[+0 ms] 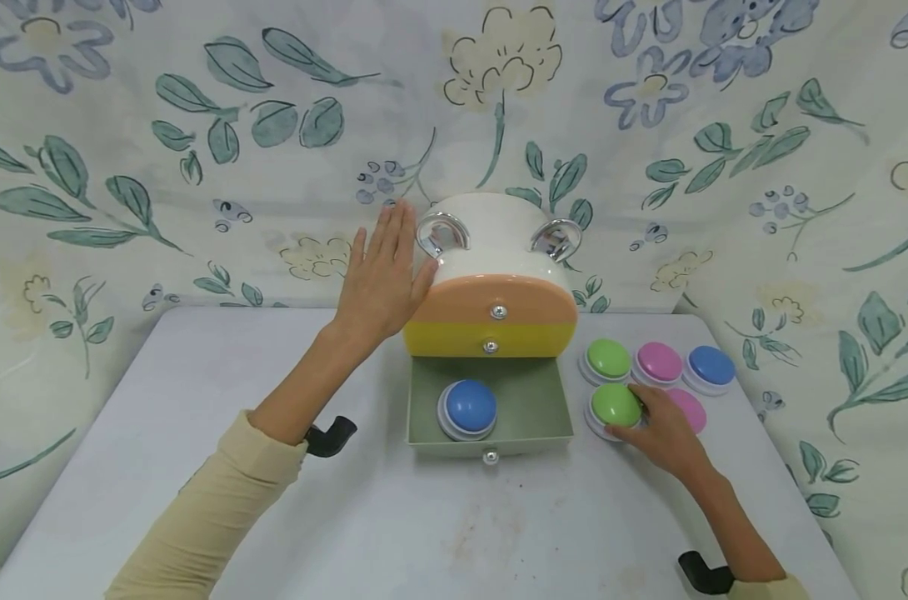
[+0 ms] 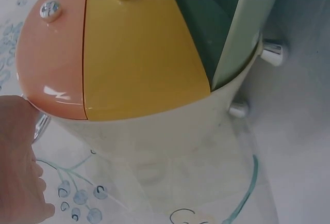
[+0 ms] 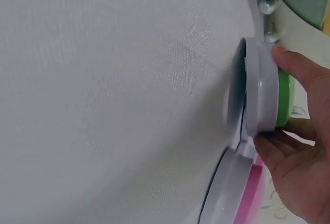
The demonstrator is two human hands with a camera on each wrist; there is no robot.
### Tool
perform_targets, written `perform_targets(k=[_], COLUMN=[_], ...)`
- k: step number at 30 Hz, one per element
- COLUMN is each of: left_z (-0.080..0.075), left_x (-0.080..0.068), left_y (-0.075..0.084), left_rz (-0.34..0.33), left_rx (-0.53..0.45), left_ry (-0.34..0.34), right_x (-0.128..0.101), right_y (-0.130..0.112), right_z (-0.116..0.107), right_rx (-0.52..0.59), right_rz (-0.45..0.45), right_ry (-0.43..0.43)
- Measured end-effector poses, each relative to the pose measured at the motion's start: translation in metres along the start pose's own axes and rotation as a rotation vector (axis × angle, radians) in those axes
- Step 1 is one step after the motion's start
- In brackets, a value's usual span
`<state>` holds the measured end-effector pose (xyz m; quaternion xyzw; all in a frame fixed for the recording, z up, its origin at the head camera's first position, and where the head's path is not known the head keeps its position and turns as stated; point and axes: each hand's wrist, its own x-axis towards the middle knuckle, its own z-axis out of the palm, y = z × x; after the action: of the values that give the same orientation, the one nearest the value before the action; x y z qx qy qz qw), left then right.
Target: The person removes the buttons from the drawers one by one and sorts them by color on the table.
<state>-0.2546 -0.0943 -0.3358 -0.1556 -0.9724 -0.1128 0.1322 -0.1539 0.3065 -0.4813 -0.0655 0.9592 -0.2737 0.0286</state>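
My left hand (image 1: 382, 279) lies with straight fingers against the upper left side of a small toy-like chest of drawers (image 1: 495, 233), its thumb near the silver ear-shaped ring. The chest has a white body and orange and yellow drawer fronts. Its green bottom drawer (image 1: 532, 400) is pulled out, and a blue push button (image 1: 472, 406) with a pale base sits inside. On the right, my right hand (image 1: 667, 437) grips a green push button (image 1: 616, 406) between thumb and fingers. In the right wrist view, a dark shadow shows under the base of this green button (image 3: 284, 97).
Behind the gripped button stand another green button (image 1: 608, 358), a pink button (image 1: 660, 362) and a blue button (image 1: 712, 365). A second pink button (image 1: 688, 410) is partly hidden by my right hand. Flower-patterned cloth (image 1: 274, 208) hangs behind the white table (image 1: 394, 533).
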Motion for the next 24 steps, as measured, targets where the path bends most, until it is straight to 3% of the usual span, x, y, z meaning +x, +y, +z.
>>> perform_targets(k=[10,18,24], left_z=[0.000,0.000,-0.001], left_x=[0.000,0.000,0.000], left_y=[0.000,0.000,0.001], left_rz=[0.006,0.006,0.000], left_rx=[-0.006,0.005,0.006], left_ry=[0.003,-0.002,-0.002], right_x=[-0.002,-0.001,0.003], right_y=[0.001,-0.003,-0.019], right_z=[0.002,0.001,-0.005], right_rx=[0.025,0.000,-0.020], right_rz=[0.047,0.027,-0.031], right_ry=[-0.041,-0.044,0.013])
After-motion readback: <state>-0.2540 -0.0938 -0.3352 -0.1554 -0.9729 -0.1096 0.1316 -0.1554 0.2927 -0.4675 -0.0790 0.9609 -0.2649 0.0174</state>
